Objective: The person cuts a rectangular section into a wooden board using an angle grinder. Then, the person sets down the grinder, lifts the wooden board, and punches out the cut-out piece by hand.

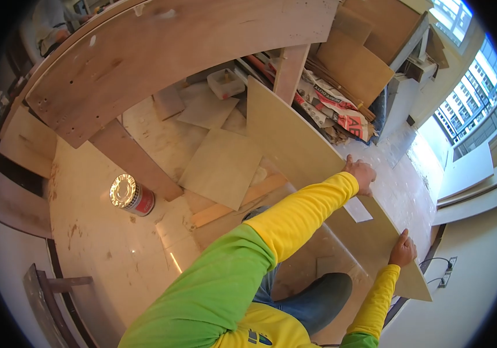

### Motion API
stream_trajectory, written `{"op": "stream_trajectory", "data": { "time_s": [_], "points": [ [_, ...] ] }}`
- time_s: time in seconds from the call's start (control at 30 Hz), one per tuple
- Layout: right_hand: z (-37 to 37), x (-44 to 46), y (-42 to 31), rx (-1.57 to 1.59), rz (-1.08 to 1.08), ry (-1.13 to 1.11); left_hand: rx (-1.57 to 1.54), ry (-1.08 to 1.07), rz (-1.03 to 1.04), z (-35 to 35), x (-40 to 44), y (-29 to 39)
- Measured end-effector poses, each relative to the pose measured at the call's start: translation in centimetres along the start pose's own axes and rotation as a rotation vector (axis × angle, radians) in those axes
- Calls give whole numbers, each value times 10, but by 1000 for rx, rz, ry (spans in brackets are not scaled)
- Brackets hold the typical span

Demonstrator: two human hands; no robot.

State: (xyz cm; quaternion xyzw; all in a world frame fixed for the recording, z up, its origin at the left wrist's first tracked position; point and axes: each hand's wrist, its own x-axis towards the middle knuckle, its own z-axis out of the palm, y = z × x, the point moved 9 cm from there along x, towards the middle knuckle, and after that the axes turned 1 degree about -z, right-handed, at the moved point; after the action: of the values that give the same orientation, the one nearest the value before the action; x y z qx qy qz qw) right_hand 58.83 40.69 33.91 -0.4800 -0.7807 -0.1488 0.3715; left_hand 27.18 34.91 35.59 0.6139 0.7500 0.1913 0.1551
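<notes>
A long, thin plywood panel (pixel 300 136) stands tilted on edge, running from the middle of the view to the lower right. My left hand (pixel 361 175), in a yellow and green sleeve, is closed over the panel's upper edge near its middle. Nearer the right end, my right hand (pixel 404 250) grips the same edge with its fingers wrapped over it. Between the hands the panel shows a white rectangular patch (pixel 357 210); I cannot tell whether it is a label or a cut-out. My bent knee (pixel 327 293) is close below the panel.
A curved wooden bench (pixel 190 52) with wooden legs spans the upper left. A can (pixel 138 197) stands on the stained floor (pixel 95 249). Loose plywood sheets (pixel 222 165) and a plastic tub (pixel 225 84) lie beneath the bench. Stacked boards (pixel 358 69) and wall outlets (pixel 447 272) are at right.
</notes>
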Motion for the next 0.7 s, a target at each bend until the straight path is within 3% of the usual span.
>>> {"op": "stream_trajectory", "data": {
  "time_s": [0.3, 0.7],
  "points": [
    [6, 1, 5, -30, 41, -36, 117, -103, 56, 29, 1, 25],
    [-12, 3, -2, -12, -14, 151, 262, -339, 274, 75, 25, 71]
  ]
}}
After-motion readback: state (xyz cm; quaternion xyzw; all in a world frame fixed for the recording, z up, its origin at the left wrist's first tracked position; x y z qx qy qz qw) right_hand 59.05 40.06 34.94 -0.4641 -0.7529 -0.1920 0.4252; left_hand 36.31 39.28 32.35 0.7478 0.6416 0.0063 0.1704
